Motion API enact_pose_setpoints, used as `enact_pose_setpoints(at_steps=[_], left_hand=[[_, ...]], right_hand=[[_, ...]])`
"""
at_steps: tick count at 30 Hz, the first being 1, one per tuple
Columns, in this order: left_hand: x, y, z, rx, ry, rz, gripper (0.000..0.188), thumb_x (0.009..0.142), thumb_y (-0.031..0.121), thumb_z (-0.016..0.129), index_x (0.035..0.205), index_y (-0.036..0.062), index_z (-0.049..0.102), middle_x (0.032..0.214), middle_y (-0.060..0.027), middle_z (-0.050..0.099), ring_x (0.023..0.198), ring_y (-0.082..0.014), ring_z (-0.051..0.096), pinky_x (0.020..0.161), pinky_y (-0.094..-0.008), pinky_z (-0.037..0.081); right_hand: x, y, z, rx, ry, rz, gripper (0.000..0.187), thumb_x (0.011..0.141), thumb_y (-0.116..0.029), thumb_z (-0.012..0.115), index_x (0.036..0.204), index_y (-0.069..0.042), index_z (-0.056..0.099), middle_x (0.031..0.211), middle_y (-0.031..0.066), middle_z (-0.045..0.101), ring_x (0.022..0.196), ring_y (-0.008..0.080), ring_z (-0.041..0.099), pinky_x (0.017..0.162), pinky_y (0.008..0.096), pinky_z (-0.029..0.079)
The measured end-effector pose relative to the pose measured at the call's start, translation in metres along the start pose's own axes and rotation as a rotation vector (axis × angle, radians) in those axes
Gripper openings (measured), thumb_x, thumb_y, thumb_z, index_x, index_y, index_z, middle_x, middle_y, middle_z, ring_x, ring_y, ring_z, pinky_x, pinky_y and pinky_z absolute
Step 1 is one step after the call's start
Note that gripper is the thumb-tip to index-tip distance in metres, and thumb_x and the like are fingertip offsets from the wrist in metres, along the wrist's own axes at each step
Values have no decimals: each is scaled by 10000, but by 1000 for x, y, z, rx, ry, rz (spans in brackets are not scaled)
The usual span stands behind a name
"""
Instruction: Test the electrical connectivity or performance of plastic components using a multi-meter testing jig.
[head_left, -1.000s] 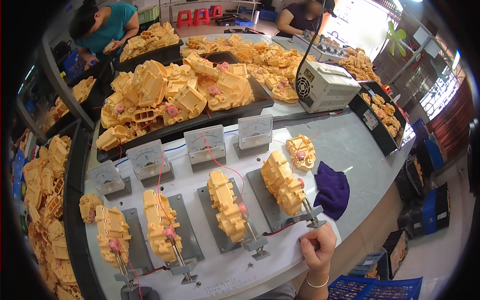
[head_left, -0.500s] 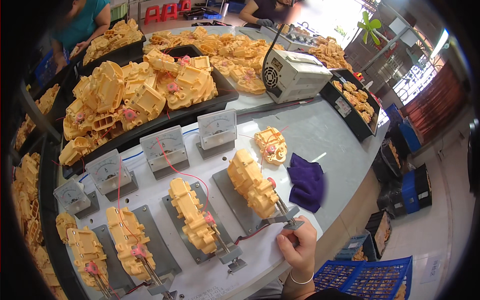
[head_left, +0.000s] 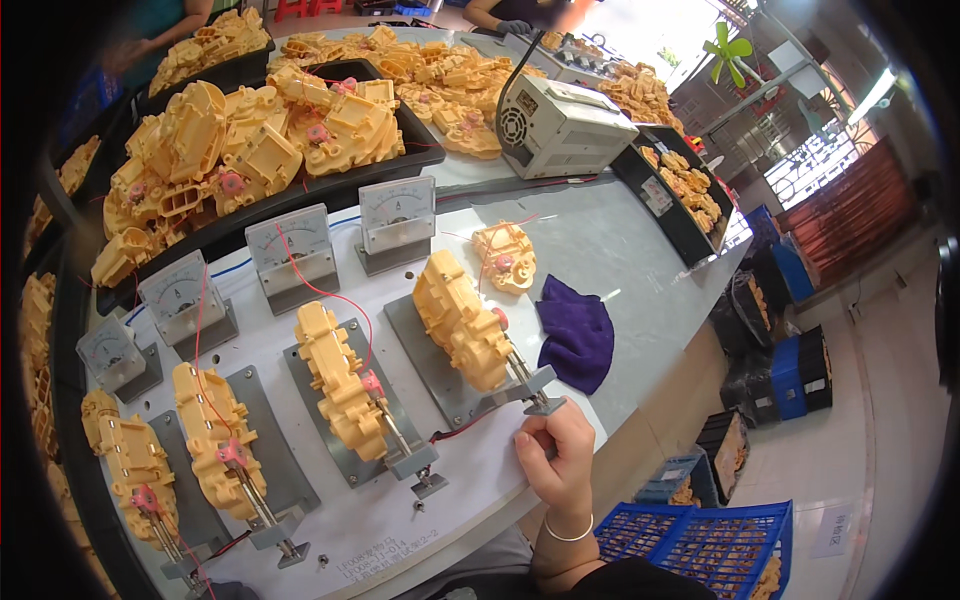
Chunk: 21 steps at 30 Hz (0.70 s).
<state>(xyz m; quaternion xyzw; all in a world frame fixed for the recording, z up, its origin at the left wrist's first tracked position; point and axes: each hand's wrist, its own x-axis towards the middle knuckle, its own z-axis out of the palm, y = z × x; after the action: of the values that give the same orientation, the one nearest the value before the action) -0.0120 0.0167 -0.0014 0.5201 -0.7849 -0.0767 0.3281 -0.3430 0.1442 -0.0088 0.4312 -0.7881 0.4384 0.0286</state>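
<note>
My right hand is at the table's front edge, its fingers curled and thumb folded in. It sits against the small metal end plate of the rightmost test fixture; whatever the fingers hold is hidden. On that fixture's grey base lies a yellow plastic gear housing with a pink part and two metal rods against it. Three more fixtures to the left carry similar housings, among them one with a red wire. Behind them stand analog panel meters. My left hand is out of view.
A loose yellow housing and a purple cloth lie right of the fixtures. Behind the meters is a black tray heaped with housings. A white power supply stands farther back. Blue crates stand on the floor at right.
The whole view has shifted, so everything appears farther left and higher. My right hand stays by the end plate, its fingers now more tightly curled. The housings remain in their fixtures.
</note>
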Motion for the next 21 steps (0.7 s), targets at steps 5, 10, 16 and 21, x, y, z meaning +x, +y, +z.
enact_pose_setpoints(at_steps=[5,10,16,21], left_hand=[[4,-4,1,1,-5,100,233,875,159,664,762,-13,555,695,-116,539,618,-264,495,588,-367,433],[3,-2,2,-17,18,47,246,884,175,661,755,-10,562,696,-106,540,607,-253,493,581,-354,434],[4,-6,-2,-52,-68,44,281,907,208,659,762,-12,563,688,-104,515,603,-240,482,558,-339,412],[4,5,-4,-88,-66,-18,287,926,213,633,769,-18,567,696,-110,514,617,-248,490,564,-346,412]], right_hand=[[-3,3,1,32,6,39,101,707,-87,650,684,-46,561,621,53,537,561,191,454,513,314,357],[-2,1,-1,47,-3,9,88,725,-72,647,698,-47,567,623,45,535,560,187,450,521,308,354],[-1,3,-4,101,-84,-16,41,771,-61,646,778,-42,611,679,54,553,613,190,470,555,303,370],[-3,3,-11,100,-131,-22,51,795,-78,647,829,-41,644,706,59,557,630,210,466,587,319,379]])
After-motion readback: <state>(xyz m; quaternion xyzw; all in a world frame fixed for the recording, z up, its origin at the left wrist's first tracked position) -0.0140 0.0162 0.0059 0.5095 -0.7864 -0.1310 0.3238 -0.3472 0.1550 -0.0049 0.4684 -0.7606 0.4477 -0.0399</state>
